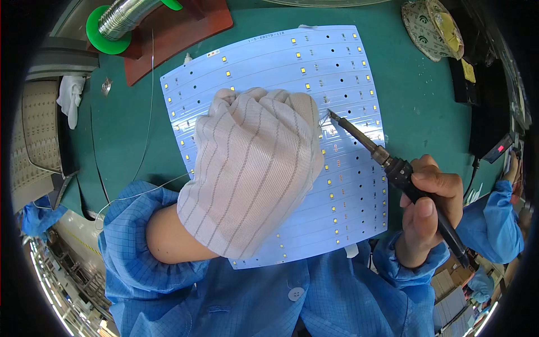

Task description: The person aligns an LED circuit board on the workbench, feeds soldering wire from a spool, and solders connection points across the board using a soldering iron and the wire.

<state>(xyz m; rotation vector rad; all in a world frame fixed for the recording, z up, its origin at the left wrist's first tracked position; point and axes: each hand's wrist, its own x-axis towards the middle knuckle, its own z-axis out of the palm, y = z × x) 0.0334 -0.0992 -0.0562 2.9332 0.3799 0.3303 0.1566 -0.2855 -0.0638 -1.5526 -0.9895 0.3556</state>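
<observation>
A white panel of LED strip boards (269, 56), dotted with small yellow LEDs, lies on the green mat in front of me. My left hand (255, 151), in a white striped glove, is closed over its middle. Thin solder wire (150, 101) runs from a spool past my left sleeve and under the glove; a short end seems to show by the fingertips. My bare right hand (432, 196) grips a soldering iron (401, 174) by its black handle. The iron's tip touches or nearly touches the panel just right of the gloved fingers, which hide the boards beneath them.
A green-flanged solder spool (120, 22) sits on a red-brown stand (179, 36) at the far left. A white cloth (71, 98) hangs beside a rack on the left. At the far right are a printed pad (429, 31) and a black box with a red light (497, 149). Another person's blue sleeve (494, 224) shows at right.
</observation>
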